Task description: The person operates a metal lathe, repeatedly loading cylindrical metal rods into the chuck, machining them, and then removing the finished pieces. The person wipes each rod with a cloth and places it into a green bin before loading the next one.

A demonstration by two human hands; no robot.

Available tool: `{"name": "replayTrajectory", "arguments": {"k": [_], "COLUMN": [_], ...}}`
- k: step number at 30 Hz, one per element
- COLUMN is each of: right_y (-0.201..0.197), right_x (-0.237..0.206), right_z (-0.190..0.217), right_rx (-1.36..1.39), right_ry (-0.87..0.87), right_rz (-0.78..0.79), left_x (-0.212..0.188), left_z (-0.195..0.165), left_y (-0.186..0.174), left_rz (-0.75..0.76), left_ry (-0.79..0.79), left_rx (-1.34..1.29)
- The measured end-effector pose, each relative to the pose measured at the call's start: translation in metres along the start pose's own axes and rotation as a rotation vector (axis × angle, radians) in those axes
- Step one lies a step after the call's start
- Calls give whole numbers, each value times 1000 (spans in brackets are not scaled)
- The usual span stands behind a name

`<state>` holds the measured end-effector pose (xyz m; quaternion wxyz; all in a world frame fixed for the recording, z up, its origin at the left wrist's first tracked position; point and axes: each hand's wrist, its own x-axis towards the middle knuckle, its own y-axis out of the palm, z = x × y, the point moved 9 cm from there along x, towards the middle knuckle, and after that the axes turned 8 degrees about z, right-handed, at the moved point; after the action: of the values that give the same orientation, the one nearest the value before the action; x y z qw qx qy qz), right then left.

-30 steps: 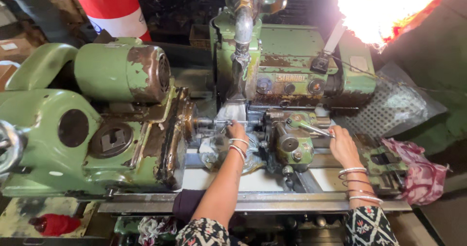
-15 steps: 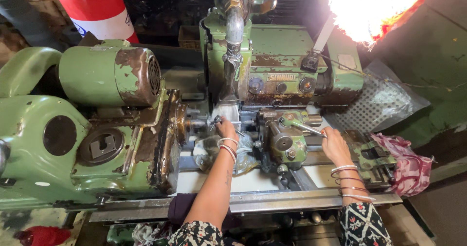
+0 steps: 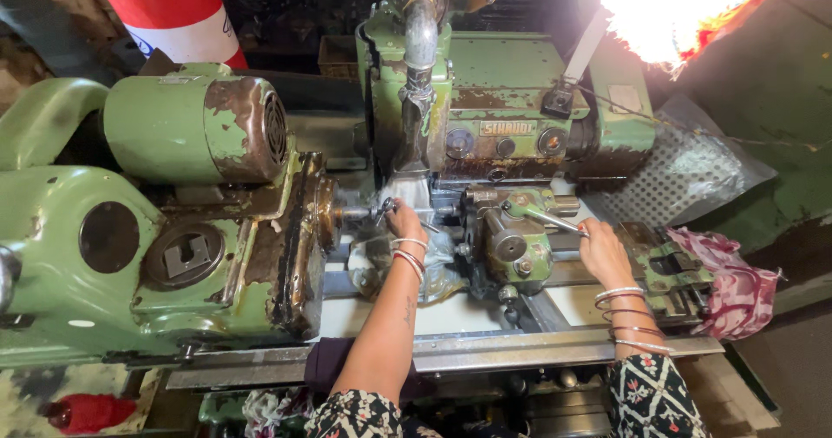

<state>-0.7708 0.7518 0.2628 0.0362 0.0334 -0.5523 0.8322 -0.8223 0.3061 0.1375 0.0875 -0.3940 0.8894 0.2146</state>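
From the head camera, the left hand (image 3: 406, 223) pinches a small metal part (image 3: 381, 210) at the green machine's spindle (image 3: 334, 215), near the middle. At three o'clock from it, the right hand (image 3: 600, 252) wraps its fingers around a silver lever (image 3: 542, 216).

Motor (image 3: 195, 126) sits on the headstock (image 3: 130, 256) at left, spindle (image 3: 351, 214) just right of it. Tailstock (image 3: 511, 234) stands further right, left hand (image 3: 406, 221) between them, right hand (image 3: 600, 252) on its lever (image 3: 542, 215). Cloth (image 3: 732, 282) lies far right.
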Motion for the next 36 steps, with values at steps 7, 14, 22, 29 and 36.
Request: {"name": "replayTrajectory", "arguments": {"k": [7, 14, 22, 29, 36], "right_y": [3, 5, 2, -1, 18], "right_x": [3, 5, 0, 1, -20], "right_z": [1, -3, -2, 3, 18], "right_rx": [-4, -6, 2, -4, -165], "right_ry": [-9, -18, 9, -4, 131], "right_rz": [5, 8, 27, 15, 81], "left_x": [4, 3, 0, 1, 25], "left_z": [-2, -8, -4, -4, -5], "left_y": [0, 2, -1, -1, -13], "left_rz": [-9, 19, 11, 44, 45], "left_ry": [40, 118, 37, 133, 96], "left_rx": [-12, -47, 17, -81, -302]}}
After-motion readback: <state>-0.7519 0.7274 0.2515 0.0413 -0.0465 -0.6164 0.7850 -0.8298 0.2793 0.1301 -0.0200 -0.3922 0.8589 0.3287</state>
